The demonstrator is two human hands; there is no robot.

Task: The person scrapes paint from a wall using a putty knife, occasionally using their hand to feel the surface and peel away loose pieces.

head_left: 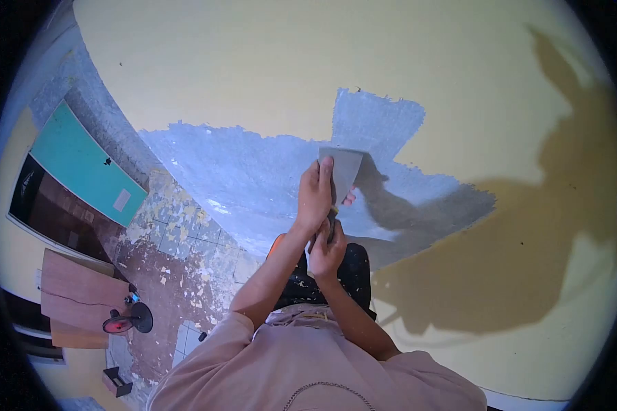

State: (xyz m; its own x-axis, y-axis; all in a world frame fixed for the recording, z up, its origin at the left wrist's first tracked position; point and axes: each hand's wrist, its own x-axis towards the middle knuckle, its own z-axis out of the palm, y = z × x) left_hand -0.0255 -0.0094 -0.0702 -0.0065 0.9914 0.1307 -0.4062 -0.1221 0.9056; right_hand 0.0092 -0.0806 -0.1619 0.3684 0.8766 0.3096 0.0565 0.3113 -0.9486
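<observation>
gripping a wide scraper [345,171] in both hands, we hold its blade flat against the bare grey patch [253,178] on the yellow wall [253,61]. our left hand [315,195] is closed over the top of the handle, fingers reaching onto the blade; our right hand [325,252] is wrapped round the handle's lower end. paint flakes [175,205] lie scattered over the floor [178,288] below.
</observation>
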